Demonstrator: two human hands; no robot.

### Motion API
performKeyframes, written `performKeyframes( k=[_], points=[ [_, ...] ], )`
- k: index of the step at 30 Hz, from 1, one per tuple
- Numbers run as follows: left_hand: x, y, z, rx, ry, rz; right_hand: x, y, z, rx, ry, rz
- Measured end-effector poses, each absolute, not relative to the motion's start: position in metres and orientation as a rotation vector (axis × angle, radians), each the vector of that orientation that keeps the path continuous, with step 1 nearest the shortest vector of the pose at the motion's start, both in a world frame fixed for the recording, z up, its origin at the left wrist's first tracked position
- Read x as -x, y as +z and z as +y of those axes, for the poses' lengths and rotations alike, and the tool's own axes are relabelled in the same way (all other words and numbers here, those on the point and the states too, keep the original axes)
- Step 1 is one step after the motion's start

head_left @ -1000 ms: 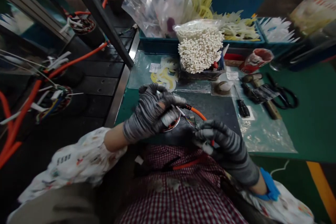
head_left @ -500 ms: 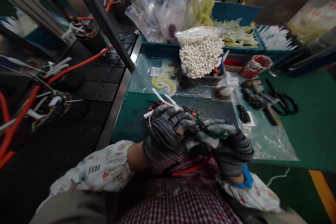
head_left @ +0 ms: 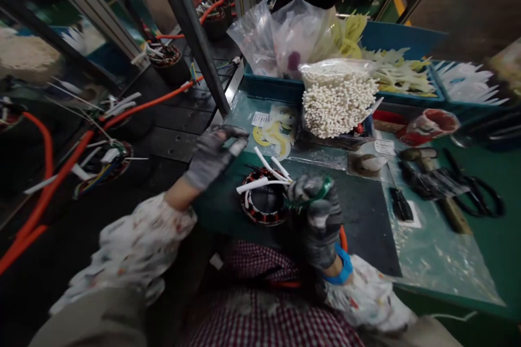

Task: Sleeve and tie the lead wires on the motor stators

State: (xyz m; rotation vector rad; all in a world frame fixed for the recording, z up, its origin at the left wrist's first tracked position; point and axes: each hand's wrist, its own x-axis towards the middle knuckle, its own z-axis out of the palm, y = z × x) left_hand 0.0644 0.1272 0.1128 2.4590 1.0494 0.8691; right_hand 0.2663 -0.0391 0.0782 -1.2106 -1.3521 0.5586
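Note:
My left hand (head_left: 214, 154), in a grey striped glove, is raised over the left edge of the table. Its thumb and fingers are apart with nothing between them. A wound motor stator (head_left: 264, 218), a dark ring with red-brown windings, lies on the dark mat, and white sleeved leads (head_left: 266, 180) rise from its far side. Just right of the ring, my right hand (head_left: 319, 222) is closed around a thin green curved piece (head_left: 324, 188). The fingers hide most of that piece, and its exact kind cannot be made out. An orange cable (head_left: 343, 237) shows beside the right wrist.
Behind the mat stand a bag of white sticks (head_left: 337, 105) and blue bins (head_left: 272, 84) with plastic parts. Yellow-and-white pieces (head_left: 279, 133) lie on plastic film. To the right are a screwdriver (head_left: 401, 203), a hammer (head_left: 453, 214) and scissors (head_left: 482, 195). More stators (head_left: 109, 160) stand along the left.
My left hand has come away from the stator and moved left, opening. The right hand keeps the green piece and is now beside the ring, which is uncovered. The camera view has shifted.

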Motion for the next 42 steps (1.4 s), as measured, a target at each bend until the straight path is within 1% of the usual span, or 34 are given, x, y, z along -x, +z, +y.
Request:
performKeyframes(
  k=[3, 5, 8, 12, 17, 20, 24, 25, 26, 28, 30, 33, 37, 42],
  points=[
    [-0.086, 0.090, 0.183, -2.581, 0.583, 1.102, -0.270, 0.073, -0.045, 1.163, 0.603, -1.276],
    [-0.101, 0.079, 0.204, -2.646, 0.435, 1.123, -0.276, 0.069, -0.051, 1.132, 0.586, -1.240],
    [-0.114, 0.073, 0.213, -2.714, 0.276, 1.131, -0.281, 0.065, -0.057, 1.067, 0.546, -1.181],
    [-0.120, 0.075, 0.209, -2.749, 0.202, 1.147, -0.277, 0.066, -0.059, 0.993, 0.539, -1.174],
    [-0.119, 0.085, 0.209, -2.707, 0.252, 1.136, -0.274, 0.067, -0.062, 0.961, 0.568, -1.156],
    [-0.103, 0.099, 0.191, -2.609, 0.418, 1.193, -0.279, 0.063, -0.060, 1.013, 0.548, -0.998],
    [-0.074, 0.124, 0.115, -2.481, 0.766, 1.210, -0.287, 0.060, -0.051, 1.049, 0.582, -0.913],
    [-0.068, 0.129, 0.090, -2.469, 0.859, 1.159, -0.289, 0.061, -0.049, 1.055, 0.602, -0.908],
    [-0.065, 0.132, 0.066, -2.470, 0.887, 1.014, -0.290, 0.062, -0.048, 1.066, 0.620, -0.909],
    [-0.063, 0.133, 0.027, -2.588, 0.856, 0.764, -0.293, 0.065, -0.047, 1.098, 0.639, -0.937],
    [-0.067, 0.126, 0.004, -2.724, 0.826, 0.683, -0.296, 0.068, -0.048, 1.126, 0.642, -0.988],
    [-0.077, 0.112, -0.007, -2.831, 0.794, 0.760, -0.299, 0.069, -0.050, 1.109, 0.635, -1.011],
    [-0.080, 0.102, -0.010, -2.791, 0.735, 0.934, -0.296, 0.068, -0.050, 1.021, 0.654, -0.955],
    [-0.071, 0.094, -0.019, -2.797, 0.746, 0.908, -0.289, 0.077, -0.065, 1.116, 0.476, -1.051]
  ],
)
